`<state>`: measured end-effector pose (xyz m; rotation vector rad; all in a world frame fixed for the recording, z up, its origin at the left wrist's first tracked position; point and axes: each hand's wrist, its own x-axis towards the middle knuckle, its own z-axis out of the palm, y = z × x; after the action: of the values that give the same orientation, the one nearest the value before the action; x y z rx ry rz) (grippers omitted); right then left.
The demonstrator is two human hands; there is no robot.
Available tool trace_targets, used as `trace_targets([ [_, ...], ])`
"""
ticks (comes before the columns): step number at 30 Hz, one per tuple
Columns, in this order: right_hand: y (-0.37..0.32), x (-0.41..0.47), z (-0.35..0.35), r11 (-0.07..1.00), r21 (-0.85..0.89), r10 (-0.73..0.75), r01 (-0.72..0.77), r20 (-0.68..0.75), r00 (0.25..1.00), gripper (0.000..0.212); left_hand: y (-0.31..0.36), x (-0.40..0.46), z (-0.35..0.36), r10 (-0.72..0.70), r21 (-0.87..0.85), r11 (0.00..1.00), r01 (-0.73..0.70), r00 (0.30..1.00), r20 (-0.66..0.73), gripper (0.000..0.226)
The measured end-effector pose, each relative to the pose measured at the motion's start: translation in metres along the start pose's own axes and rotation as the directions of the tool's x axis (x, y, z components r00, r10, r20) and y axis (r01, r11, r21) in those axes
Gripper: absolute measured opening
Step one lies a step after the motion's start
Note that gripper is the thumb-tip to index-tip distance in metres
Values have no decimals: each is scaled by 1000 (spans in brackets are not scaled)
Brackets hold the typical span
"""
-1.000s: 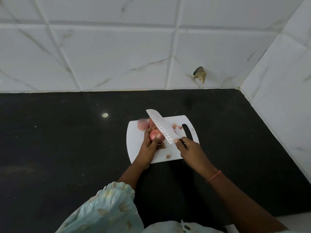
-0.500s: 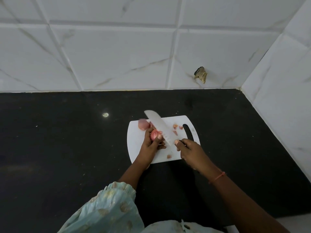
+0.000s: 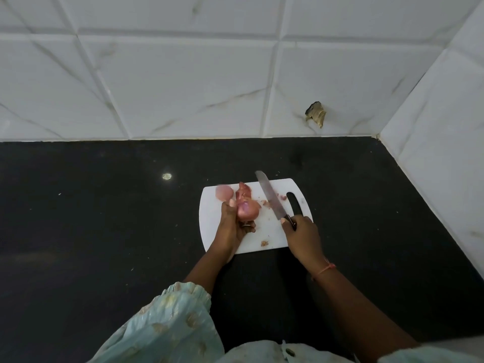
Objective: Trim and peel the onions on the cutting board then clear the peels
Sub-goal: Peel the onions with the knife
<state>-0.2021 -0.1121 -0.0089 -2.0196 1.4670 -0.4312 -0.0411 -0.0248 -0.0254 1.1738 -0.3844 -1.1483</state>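
Head view shows your left hand (image 3: 231,226) over the white cutting board (image 3: 209,226), its fingers (image 3: 248,228) curled around a reddish onion (image 3: 248,210) that you hold just above the board's middle. A strip of peel (image 3: 243,193) stands up from the onion's far end. Beside it, at the board's far left corner, lies a second, paler onion (image 3: 224,192). Your right hand (image 3: 303,233) has its fingers wrapped around the handle of a knife (image 3: 271,199); the blade points away from you, tilted left, and sits apart from the held onion. Small peel scraps (image 3: 264,243) lie on the board. The board rests on the black tabletop (image 3: 104,218) below white wall tiles (image 3: 183,87).
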Motion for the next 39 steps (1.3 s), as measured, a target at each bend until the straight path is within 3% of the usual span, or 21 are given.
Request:
trace_targets([
  [4, 2, 4, -6, 999, 44, 20, -24, 83, 996, 24, 2, 0, 4, -24, -20, 1000, 24, 999, 22, 80],
  [8, -7, 8, -18, 964, -253, -57, 78, 88, 994, 34, 0, 0, 3, -63, -26, 998, 63, 998, 16, 93],
  [9, -15, 6, -21, 963, -224, -138, 147, 53, 989, 35, -1, 0, 2, -70, -33, 997, 71, 997, 17, 95],
  [11, -39, 0, -26, 940, 40, -340, 339, 19, 940, 34, 0, -1, 1, -66, -39, 997, 67, 997, 29, 95],
  [13, -64, -5, -28, 836, 289, -511, 466, 103, 853, 35, 1, -2, 2, -29, 25, 999, 27, 998, 49, 92],
  [16, -79, -3, -24, 791, 333, -596, 513, 227, 771, 31, 7, -8, 5, -16, 115, 993, 9, 998, 61, 75],
  [21, -79, 3, -21, 831, 316, -511, 457, 111, 852, 4, 8, -6, 6, -69, 188, 981, 49, 993, 99, 80],
  [24, -78, 2, -22, 836, 299, -496, 460, 51, 867, 4, 10, -8, 8, -82, 191, 980, 59, 990, 115, 70],
  [29, -76, 0, -15, 868, 307, -404, 390, -18, 915, 7, 10, -8, 5, 14, 199, 979, -36, 994, 109, 78],
  [32, -76, 0, -10, 904, 310, -305, 293, -8, 952, 5, 8, -10, 3, -3, 270, 963, -24, 995, 101, 87],
  [35, -76, -2, -9, 904, 402, -179, 147, 41, 983, 10, 13, -12, 3, 8, 251, 967, -37, 993, 115, 70],
  [39, -68, 8, -11, 750, 649, 105, -127, 72, 992, 10, 15, -9, 8, -71, 116, 991, 65, 996, 52, 63],
])
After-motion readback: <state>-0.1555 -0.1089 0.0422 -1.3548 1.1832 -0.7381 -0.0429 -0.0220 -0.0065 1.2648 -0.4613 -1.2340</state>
